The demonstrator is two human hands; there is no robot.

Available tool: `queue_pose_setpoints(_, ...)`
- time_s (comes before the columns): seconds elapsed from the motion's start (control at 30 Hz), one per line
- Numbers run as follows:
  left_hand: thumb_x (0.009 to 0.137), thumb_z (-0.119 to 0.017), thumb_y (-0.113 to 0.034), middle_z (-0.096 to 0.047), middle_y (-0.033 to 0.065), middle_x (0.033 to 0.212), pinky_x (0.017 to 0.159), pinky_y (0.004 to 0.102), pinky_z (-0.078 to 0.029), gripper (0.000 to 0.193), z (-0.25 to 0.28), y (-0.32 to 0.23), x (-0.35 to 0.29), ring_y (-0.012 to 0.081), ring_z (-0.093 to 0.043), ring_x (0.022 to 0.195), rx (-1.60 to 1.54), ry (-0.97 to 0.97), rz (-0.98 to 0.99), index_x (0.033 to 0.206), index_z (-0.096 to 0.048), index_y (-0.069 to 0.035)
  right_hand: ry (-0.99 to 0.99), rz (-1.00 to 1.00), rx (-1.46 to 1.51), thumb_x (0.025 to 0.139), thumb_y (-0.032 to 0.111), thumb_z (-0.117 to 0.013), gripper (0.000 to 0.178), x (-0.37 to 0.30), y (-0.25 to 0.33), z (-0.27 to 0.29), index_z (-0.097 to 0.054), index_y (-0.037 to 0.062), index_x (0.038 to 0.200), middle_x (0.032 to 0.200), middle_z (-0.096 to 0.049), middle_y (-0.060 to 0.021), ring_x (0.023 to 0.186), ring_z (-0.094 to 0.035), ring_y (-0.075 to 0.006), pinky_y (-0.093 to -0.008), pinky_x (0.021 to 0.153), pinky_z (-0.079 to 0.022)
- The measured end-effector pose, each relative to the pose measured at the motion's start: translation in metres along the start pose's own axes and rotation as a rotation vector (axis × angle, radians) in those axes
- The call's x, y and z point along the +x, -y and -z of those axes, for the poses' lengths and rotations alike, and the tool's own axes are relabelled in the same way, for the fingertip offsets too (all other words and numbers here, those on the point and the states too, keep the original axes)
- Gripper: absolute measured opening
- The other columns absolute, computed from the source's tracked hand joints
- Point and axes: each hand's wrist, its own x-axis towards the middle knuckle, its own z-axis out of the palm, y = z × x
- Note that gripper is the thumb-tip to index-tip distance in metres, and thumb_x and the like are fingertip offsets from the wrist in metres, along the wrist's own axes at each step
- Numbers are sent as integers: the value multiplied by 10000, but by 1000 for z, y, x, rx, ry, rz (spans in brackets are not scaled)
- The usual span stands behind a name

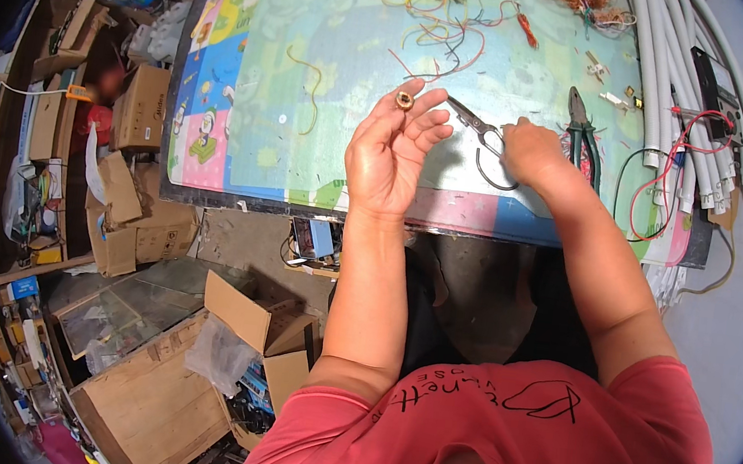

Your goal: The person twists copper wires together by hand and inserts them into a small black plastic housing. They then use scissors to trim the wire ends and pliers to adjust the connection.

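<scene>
My left hand (391,156) is raised over the near part of the table, palm turned up. Its thumb and forefinger pinch a small brass ring-shaped fitting (404,101), while the other fingers are loosely curled. To its right, my right hand (536,153) is closed at the handles of a pair of scissors (469,118). The blades point to the far left, and one dark handle loop shows beside the fingers; the other loop is hidden by the hand. Pliers with dark green handles (583,142) lie just right of this hand.
Tangled thin wires (441,25) and a red-orange wire bundle (527,32) lie at the far side. Small metal parts (597,67) are at the right, near white tubes (673,74) and a black meter (715,92) with leads. Cardboard boxes (140,109) and shelves stand left.
</scene>
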Motion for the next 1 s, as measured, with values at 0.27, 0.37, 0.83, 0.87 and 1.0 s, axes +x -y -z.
queue_pose_setpoints(0.27, 898, -417, -126, -568, 301, 1117, 781, 400, -539, 383, -5, -5, -3, 316, -635, 891, -33, 97, 42, 1186, -462, 122, 48, -257, 83, 754, 272, -652, 304, -13, -72, 15, -647, 8, 904, 953, -643, -204, 922, -613, -359, -424, 807, -491)
queue_pose_setpoints(0.37, 914, -408, -142, -573, 305, 1102, 739, 395, -551, 385, -6, -5, -3, 319, -645, 848, -5, 137, 33, 1186, -462, 126, 161, -345, 46, 750, 329, -682, 403, -25, -93, 17, -621, -7, 964, 954, -645, -207, 935, -616, -350, -418, 809, -489)
queue_pose_setpoints(0.83, 944, -474, -177, -560, 312, 1127, 722, 368, -568, 397, -18, 6, -2, 305, -656, 873, 208, 183, -21, 1212, -431, 113, 61, -425, 41, 650, 527, -736, 873, -47, -91, -17, -445, -60, 1228, 1152, -547, -193, 1045, -583, -285, -363, 860, -489)
queue_pose_setpoints(0.87, 945, -474, -179, -560, 312, 1128, 725, 369, -568, 357, -14, 8, -3, 307, -656, 874, 243, 161, -44, 1165, -466, 102, 30, -408, 54, 657, 494, -741, 842, -47, -91, -17, -451, -63, 1217, 1142, -547, -194, 1047, -577, -287, -368, 862, -489)
queue_pose_setpoints(1.0, 938, -485, -170, -580, 307, 1085, 721, 364, -571, 278, -20, 14, -4, 300, -661, 853, 296, 77, 1, 1072, -507, 72, 5, -428, 142, 685, 397, -714, 724, -48, -106, -22, -466, -89, 1163, 1103, -567, -224, 1021, -588, -305, -371, 854, -494)
